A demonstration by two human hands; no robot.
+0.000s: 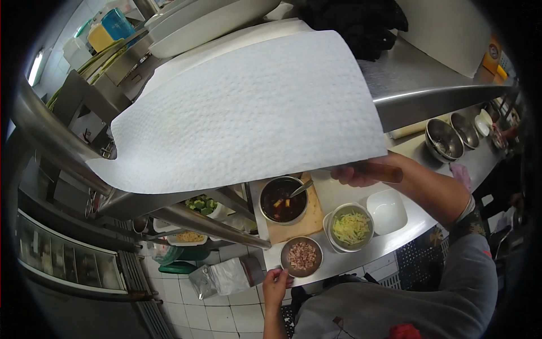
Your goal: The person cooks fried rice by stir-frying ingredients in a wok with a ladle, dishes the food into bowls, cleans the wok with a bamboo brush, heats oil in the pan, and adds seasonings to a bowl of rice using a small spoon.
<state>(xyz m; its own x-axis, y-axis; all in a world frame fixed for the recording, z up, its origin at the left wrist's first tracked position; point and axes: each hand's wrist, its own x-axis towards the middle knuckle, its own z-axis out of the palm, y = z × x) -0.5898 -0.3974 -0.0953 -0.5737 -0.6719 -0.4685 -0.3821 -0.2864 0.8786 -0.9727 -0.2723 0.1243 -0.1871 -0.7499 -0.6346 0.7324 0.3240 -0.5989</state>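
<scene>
My left hand [275, 284] pinches the rim of a small metal bowl [284, 266] at the counter's front edge. Chopped pinkish meat [302, 256] fills that bowl. Under the overhanging white paper sheet, my right hand [359, 175] is closed around a wooden-handled tool [381, 172]; its far end is mostly hidden. Between the hands are a metal pot [261, 204] of dark liquid with a spoon [301, 188] in it, and a bowl [370, 229] of shredded pale-green vegetable. A white square dish [389, 210] stands right of the vegetable bowl.
A large white textured paper sheet [243, 113] hangs off the steel shelf [435, 85] and blocks much of the upper view. The pot rests on a wooden board [313, 217]. Metal bowls [444, 139] stand farther right. Left below are green vegetables [201, 204] and plastic bags [231, 276].
</scene>
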